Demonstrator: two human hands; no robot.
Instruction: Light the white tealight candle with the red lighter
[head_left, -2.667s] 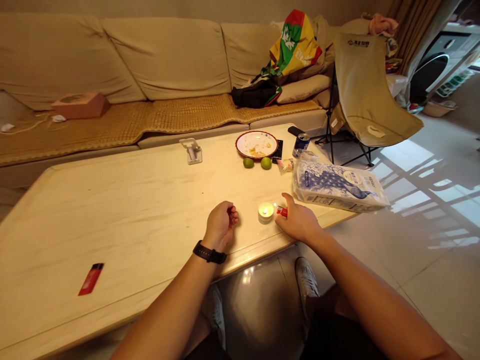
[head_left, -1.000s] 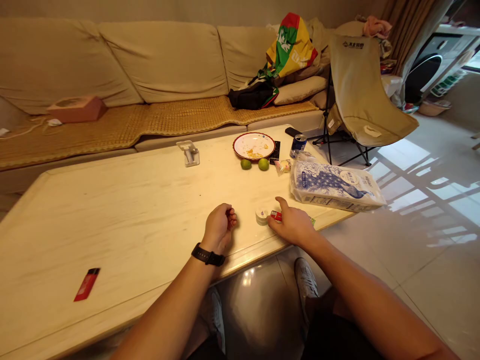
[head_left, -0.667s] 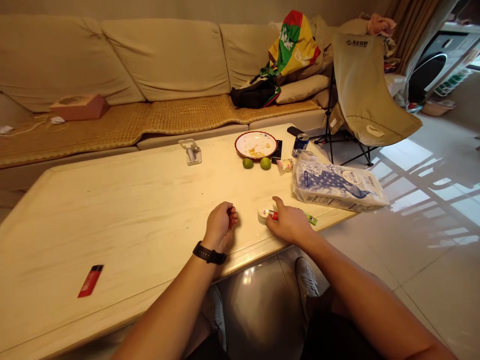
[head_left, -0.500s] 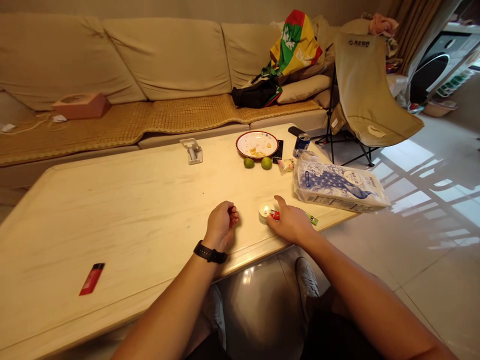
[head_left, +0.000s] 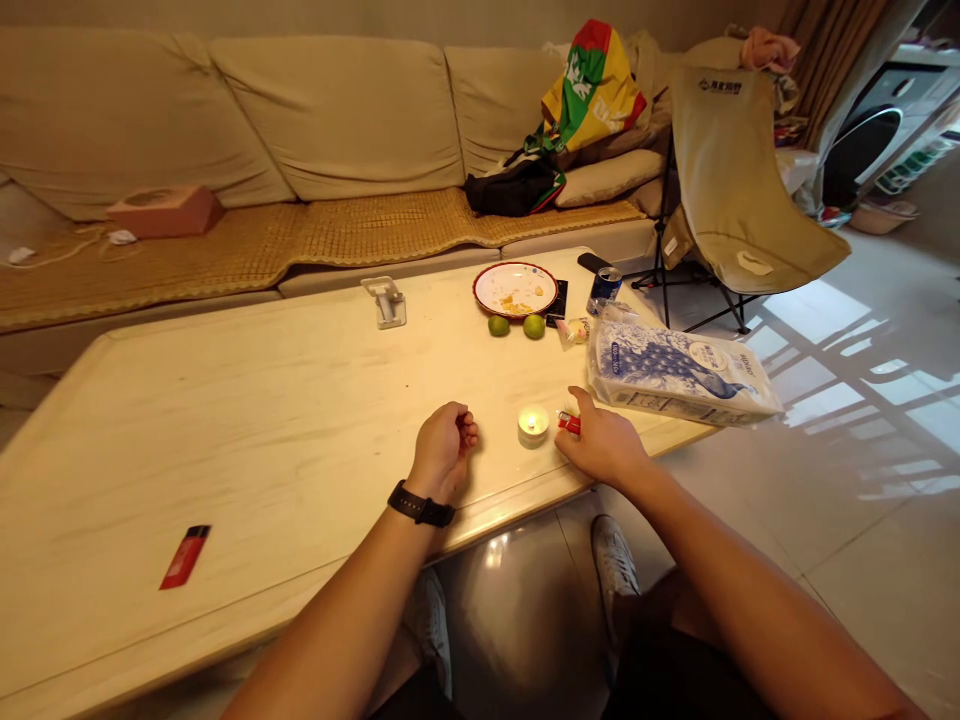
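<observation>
No text could be read with certainty. A dark printed logo with a line of characters was observed on the upper back of the folding camp chair [head_left: 720, 150], and blue lettering and a round label on the peacock-printed tissue pack [head_left: 675, 370]. Lettering was also noted on the blue drinks can [head_left: 604, 290] and the green-and-yellow bag [head_left: 592, 90]. All are too small to read.

The right hand [head_left: 602, 450] hides most of the red lighter [head_left: 569, 423].
</observation>
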